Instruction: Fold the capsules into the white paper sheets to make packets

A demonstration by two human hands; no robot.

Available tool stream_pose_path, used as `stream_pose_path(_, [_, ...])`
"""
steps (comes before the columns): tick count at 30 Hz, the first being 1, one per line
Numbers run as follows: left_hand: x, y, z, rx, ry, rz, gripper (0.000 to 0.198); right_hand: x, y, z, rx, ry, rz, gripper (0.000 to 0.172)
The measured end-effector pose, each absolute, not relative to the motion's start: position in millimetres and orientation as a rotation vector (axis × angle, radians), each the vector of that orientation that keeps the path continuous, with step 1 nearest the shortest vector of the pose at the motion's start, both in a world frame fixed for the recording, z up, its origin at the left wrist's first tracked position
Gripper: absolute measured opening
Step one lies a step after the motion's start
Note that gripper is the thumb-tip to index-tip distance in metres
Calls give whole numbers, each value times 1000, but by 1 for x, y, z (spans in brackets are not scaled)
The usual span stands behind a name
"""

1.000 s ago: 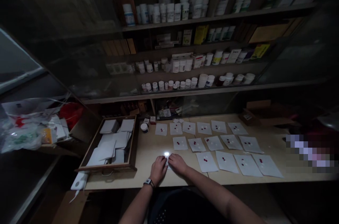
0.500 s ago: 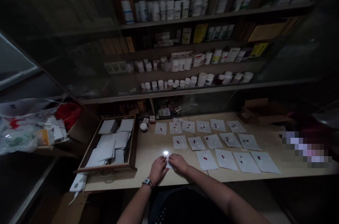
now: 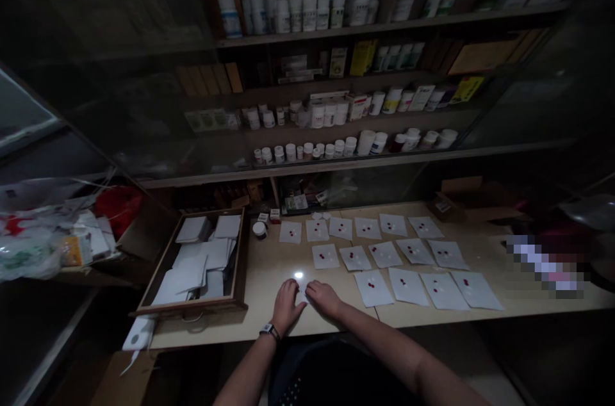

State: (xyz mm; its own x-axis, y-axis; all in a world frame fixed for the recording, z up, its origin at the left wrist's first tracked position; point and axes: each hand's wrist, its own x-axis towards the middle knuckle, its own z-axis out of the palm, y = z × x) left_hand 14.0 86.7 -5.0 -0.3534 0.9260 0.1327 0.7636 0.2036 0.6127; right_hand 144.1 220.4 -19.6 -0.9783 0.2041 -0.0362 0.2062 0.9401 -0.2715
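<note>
A small white paper lies on the table between my two hands, mostly hidden by them. My left hand holds its left side, fingers on the far part and thumb nearer me. At its right side, my right hand is closed with bent fingers on the edge. Beyond and to the right are rows of white paper squares, each with a few red and white pills on it. A wooden drawer tray full of stacked white papers stands left of my hands.
A small white jar and small boxes stand behind the tray. Shelves of medicine bottles rise at the back. An open cardboard box sits at the right rear. Plastic bags lie at far left.
My left thumb has moved away from its fingers, while the right hand stays nearly in place at the paper. The whole view has shifted slightly.
</note>
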Motion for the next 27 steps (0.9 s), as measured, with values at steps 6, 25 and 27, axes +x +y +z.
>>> stream_pose_path(6, [10, 85, -2, 1681, 2191, 828, 21, 146, 217, -20, 424, 3080, -553, 16])
stream_pose_path(25, [2, 85, 8, 1973, 2081, 441, 23, 145, 225, -9, 464, 3037, -645, 17])
stream_pose_path(27, [3, 85, 10, 1962, 2076, 390, 23, 144, 225, -7, 414, 3038, -625, 18])
